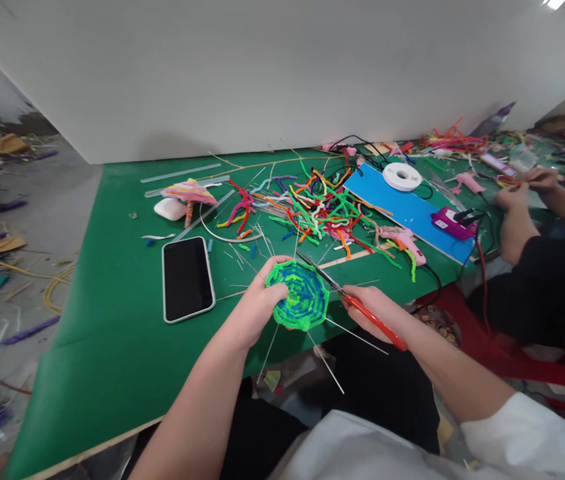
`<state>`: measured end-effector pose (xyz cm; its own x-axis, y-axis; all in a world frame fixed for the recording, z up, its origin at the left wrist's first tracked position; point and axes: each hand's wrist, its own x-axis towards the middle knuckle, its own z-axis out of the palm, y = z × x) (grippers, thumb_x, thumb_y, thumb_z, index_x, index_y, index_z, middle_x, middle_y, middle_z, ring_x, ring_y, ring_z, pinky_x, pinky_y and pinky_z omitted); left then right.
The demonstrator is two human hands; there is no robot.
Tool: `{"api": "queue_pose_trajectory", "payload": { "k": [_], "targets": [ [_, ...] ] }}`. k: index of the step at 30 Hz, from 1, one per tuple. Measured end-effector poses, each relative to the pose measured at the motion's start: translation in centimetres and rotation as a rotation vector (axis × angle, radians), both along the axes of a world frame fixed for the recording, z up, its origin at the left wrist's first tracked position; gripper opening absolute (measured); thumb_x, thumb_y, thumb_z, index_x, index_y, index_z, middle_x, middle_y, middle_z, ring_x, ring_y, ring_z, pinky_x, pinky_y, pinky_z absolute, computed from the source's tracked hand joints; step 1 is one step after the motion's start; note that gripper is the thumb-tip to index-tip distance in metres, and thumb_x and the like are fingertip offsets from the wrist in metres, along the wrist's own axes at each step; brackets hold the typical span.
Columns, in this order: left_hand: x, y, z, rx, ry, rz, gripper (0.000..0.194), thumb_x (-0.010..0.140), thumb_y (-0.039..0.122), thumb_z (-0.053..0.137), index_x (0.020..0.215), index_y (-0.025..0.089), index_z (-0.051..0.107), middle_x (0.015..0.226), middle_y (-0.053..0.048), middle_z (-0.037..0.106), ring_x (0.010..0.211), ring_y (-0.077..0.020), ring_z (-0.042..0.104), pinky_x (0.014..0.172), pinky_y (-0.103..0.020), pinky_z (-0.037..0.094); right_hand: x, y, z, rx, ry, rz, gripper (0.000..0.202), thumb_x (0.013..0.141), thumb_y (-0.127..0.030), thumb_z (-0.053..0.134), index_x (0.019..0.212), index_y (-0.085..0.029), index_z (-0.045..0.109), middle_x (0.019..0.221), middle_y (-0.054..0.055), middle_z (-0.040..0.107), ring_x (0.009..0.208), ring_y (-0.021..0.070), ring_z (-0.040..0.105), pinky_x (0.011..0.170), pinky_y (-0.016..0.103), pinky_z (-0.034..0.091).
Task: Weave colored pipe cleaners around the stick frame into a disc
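Note:
My left hand (264,297) is closed on the left side of a round green-and-blue disc woven from pipe cleaners (301,295), its thumb lying on the front. Thin pale spokes stick out past the disc's rim on several sides. In my right hand (370,309) are red-handled scissors (375,321). Their blades point up and left, along the disc's upper right edge by a spoke. I cannot tell whether the blades touch that spoke. The disc is held above the front edge of the green table (112,387).
A phone (188,279) and a small pipe-cleaner umbrella (190,193) lie left. Behind the disc spreads a heap of coloured pipe cleaners (320,207). A pink glue gun (402,241), blue board (402,210) and white spool (402,177) are right. Another person's hands (525,187) work far right.

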<state>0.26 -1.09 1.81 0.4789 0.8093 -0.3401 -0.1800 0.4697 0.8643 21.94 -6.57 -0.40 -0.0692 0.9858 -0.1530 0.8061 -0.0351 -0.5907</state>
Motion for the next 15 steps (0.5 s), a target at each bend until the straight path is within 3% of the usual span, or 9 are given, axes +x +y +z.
{"api": "queue_pose_trajectory", "payload": {
  "k": [3, 7, 11, 15],
  "targets": [
    [0.1, 0.2, -0.3, -0.002, 0.01, 0.008, 0.04, 0.06, 0.009, 0.045, 0.097, 0.024, 0.049, 0.084, 0.002, 0.059, 0.069, -0.0127, 0.058, 0.061, -0.024, 0.048, 0.1, 0.2, 0.5, -0.057, -0.115, 0.112, 0.01, 0.068, -0.014, 0.041, 0.062, -0.02, 0.046, 0.056, -0.001, 0.052, 0.053, 0.0133, 0.05, 0.054, 0.023, 0.031],
    [0.2, 0.4, -0.4, -0.003, 0.027, 0.016, 0.041, 0.058, 0.009, 0.046, 0.097, 0.022, 0.049, 0.081, 0.002, 0.058, 0.07, -0.0135, 0.057, 0.061, -0.024, 0.047, 0.2, 0.4, 0.7, -0.121, -0.174, 0.097, 0.01, 0.072, -0.017, 0.04, 0.064, -0.021, 0.045, 0.056, -0.001, 0.052, 0.053, 0.0133, 0.05, 0.053, 0.023, 0.031],
    [0.2, 0.5, -0.3, 0.002, 0.048, 0.022, 0.043, 0.057, 0.009, 0.045, 0.099, 0.023, 0.048, 0.082, 0.001, 0.059, 0.072, -0.015, 0.057, 0.061, -0.025, 0.047, 0.3, 0.4, 1.1, -0.146, -0.184, 0.131, 0.019, 0.081, -0.038, 0.039, 0.071, -0.022, 0.043, 0.06, -0.001, 0.052, 0.054, 0.0137, 0.049, 0.052, 0.023, 0.03],
    [0.1, 0.5, -0.5, 0.009, 0.053, 0.02, 0.043, 0.058, 0.009, 0.045, 0.099, 0.023, 0.048, 0.081, 0.001, 0.059, 0.071, -0.0147, 0.057, 0.061, -0.025, 0.047, 0.2, 0.2, 1.9, -0.165, -0.172, 0.162, 0.031, 0.08, -0.053, 0.036, 0.079, -0.022, 0.041, 0.065, 0.0, 0.053, 0.056, 0.0139, 0.048, 0.052, 0.023, 0.031]
  ]
}}
